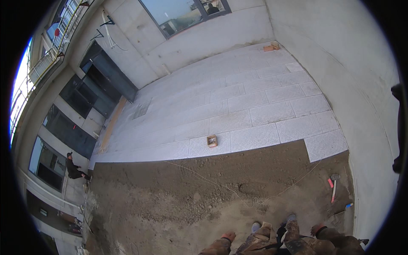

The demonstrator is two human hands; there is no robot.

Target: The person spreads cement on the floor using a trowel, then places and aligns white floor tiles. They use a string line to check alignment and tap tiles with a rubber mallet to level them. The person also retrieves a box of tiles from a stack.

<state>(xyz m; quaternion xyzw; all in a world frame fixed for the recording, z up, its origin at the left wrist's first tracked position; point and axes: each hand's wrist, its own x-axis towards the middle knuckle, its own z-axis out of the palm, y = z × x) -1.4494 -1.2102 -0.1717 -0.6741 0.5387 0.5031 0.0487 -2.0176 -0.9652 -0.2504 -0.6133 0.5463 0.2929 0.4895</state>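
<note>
At the lower edge my left hand (228, 236) hangs beside my left leg, over bare ground. My right hand (316, 229) is down by my right knee, its sleeve just behind it. Both hands are small and dim here, so how their fingers lie does not show, and I make out no object in either. The nearest tool to my right hand is a mallet (334, 189) with a pale and red handle, lying on the dirt near the right wall. A small pink-red object (330, 183) lies against it. Closer to me is a small blue item (349, 205).
Pale textured paving slabs (255, 112) cover the far floor, bordering rough soil (170, 191). A thin string (225, 186) runs loosely over the soil. On the slabs sit a small box (212, 141) and some bricks (272, 46). A person (74, 168) is by the left building.
</note>
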